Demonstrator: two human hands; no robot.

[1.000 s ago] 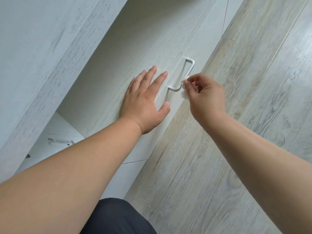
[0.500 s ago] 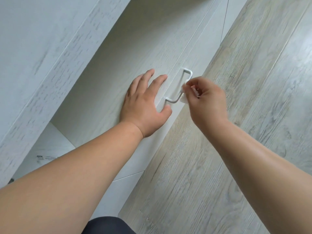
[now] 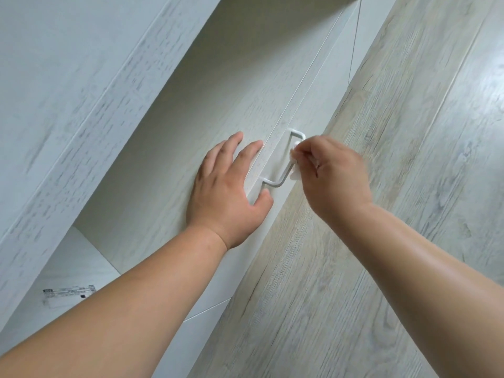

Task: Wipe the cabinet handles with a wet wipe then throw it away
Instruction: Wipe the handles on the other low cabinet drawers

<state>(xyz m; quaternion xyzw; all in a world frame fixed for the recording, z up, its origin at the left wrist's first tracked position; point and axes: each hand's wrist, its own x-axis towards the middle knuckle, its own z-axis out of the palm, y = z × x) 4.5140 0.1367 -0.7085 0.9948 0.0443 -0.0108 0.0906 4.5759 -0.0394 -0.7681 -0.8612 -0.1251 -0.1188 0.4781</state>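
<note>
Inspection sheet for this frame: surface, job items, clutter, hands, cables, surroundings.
Surface: pale wood-grain cabinet door, seen from above.
Job's things: white U-shaped handle on the door; wet wipe against its upper part.
Clutter: printed label on a pale panel, lower left.
Hands: left hand flat on the door beside the handle; right hand pinches the wet wipe at the handle.
Cables: nothing seen.
Surroundings: grey wood-plank floor on the right.
</note>
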